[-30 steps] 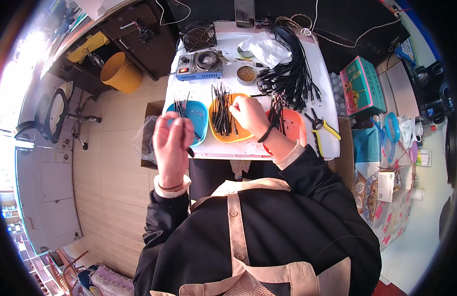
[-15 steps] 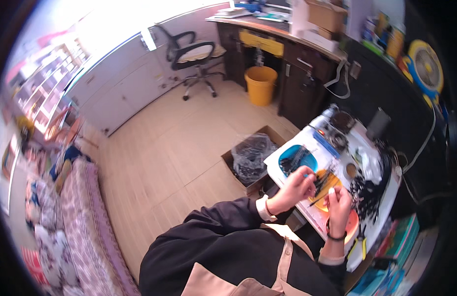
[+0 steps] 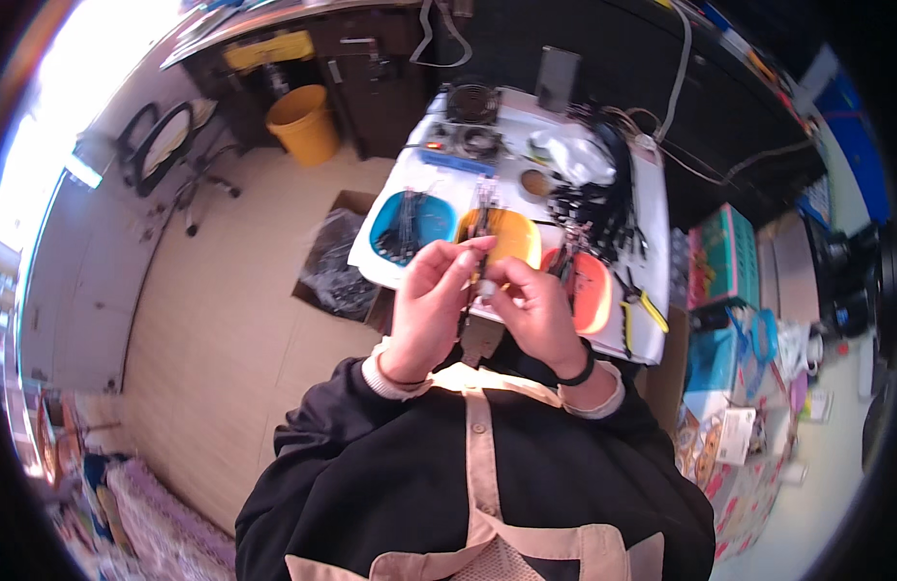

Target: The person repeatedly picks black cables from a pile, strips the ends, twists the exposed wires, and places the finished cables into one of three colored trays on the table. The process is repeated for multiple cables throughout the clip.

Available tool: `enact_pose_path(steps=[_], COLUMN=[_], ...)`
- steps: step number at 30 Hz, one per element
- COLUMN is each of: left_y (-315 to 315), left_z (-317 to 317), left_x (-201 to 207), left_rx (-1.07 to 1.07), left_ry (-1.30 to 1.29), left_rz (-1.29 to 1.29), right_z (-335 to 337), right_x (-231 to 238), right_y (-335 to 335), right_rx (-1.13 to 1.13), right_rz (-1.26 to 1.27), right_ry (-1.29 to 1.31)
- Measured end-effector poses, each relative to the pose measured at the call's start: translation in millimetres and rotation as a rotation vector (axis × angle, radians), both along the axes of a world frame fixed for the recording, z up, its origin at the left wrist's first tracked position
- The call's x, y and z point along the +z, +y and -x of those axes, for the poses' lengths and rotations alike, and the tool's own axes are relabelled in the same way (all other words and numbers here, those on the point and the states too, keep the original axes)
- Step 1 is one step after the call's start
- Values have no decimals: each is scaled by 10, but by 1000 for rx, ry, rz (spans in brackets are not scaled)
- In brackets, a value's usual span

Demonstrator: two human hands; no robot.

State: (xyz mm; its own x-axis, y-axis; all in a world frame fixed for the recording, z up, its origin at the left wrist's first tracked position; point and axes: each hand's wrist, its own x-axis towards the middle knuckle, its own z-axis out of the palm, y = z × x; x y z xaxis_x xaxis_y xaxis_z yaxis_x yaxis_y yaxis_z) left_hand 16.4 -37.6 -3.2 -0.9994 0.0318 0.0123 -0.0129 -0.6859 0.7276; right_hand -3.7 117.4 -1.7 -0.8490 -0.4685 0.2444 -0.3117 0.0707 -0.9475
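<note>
A thin black cable [image 3: 466,316] hangs just in front of the yellow tray [image 3: 523,240], near the table's front edge. The left hand [image 3: 431,298] pinches it between thumb and fingertips. The right hand [image 3: 533,308] has its thumb and fingers drawn close together beside it; blur keeps me from telling whether they grip it. Around them, the blue tray [image 3: 440,215] stands left and the orange-red tray [image 3: 593,298] right, each with short cables. Yellow-handled pliers [image 3: 652,310] lie beyond, and a black cable bundle [image 3: 618,179] spreads behind on the white table [image 3: 653,223].
</note>
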Motion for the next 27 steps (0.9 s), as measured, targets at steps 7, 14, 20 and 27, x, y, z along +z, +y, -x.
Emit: enact_pose_path(steps=[7, 14, 20, 27], left_y=[51, 63, -16, -45], left_z=[74, 128, 183, 442], left_x=[17, -45, -30, -71], left_rx=[-52, 20, -43, 6], left_ry=[19, 76, 64, 87], left_rz=[-1, 149, 334, 408], right_z=[21, 138, 333, 536], right_x=[69, 120, 221, 231], right_y=[-18, 63, 104, -56], right_rx=[-99, -113, -197, -317], right_rz=[-81, -140, -17, -110], right_ry=[19, 32, 47, 206])
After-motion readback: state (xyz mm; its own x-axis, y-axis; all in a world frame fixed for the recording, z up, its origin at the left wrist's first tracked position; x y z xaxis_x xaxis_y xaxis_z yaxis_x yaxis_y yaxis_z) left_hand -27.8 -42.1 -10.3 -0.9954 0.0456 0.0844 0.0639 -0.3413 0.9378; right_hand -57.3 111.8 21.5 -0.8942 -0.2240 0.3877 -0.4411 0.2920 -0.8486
